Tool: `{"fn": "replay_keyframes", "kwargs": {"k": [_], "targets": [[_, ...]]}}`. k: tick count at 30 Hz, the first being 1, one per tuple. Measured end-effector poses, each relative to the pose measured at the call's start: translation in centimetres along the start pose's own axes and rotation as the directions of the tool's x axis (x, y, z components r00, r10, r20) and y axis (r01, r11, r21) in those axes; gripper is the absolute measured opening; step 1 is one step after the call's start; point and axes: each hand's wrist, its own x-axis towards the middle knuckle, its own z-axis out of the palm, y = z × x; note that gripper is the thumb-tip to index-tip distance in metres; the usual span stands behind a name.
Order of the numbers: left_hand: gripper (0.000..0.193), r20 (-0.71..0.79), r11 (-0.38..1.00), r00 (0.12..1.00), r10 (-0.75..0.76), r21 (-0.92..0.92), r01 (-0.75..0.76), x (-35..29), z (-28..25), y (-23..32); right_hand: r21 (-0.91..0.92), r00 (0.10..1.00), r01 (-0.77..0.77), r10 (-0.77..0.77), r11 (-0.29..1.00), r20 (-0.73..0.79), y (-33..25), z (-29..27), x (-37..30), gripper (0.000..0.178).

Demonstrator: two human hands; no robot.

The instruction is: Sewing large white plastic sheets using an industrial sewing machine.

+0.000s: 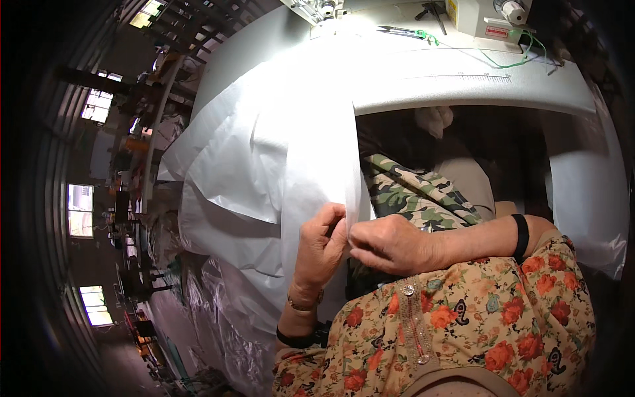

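Observation:
A large sheet of thin white fabric (311, 152) hangs from the sewing table (423, 83) down toward my lap. Its folded right edge runs between my two hands. My left hand (320, 248) pinches this edge with thumb and bent fingers. Close beside it, my right hand (393, 243) is closed with curled fingers at the same edge, knuckles up. Its fingertips are partly hidden. The fabric's far end reaches under the bright lamp light near the sewing machine (324, 12).
Scissors (397, 31) with a green cord lie at the table's back, beside the white machine body (489, 23). Camouflage cloth (417, 192) covers my lap below the table edge. Clear plastic sheeting (231, 317) hangs at the left. More pale sheeting (589, 192) drapes at the right.

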Motion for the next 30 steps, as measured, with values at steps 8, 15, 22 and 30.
{"fn": "replay_keyframes", "kwargs": {"k": [8,15,22,30], "targets": [[0.004,-0.069,0.983,0.989,-0.13,-0.139,0.12,-0.2,-0.4,0.4,-0.224,0.95,0.275,-0.229,0.935,0.21,1.3,1.7,1.5,0.014],[0.005,-0.239,0.983,0.971,-0.032,0.169,0.074,-0.4,-7.2,3.2,-0.045,0.839,0.04,-0.058,0.998,-0.541,8.0,0.4,6.1,0.038],[0.003,0.18,0.632,0.941,0.287,0.703,-0.327,5.3,-8.2,14.1,0.414,0.866,0.45,-0.499,0.791,0.013,5.9,9.6,25.3,0.03],[0.007,0.455,0.331,0.885,0.1,0.823,-0.461,2.2,-6.3,5.8,0.245,0.916,0.386,-0.401,0.889,0.01,9.9,12.9,19.7,0.034]]}}
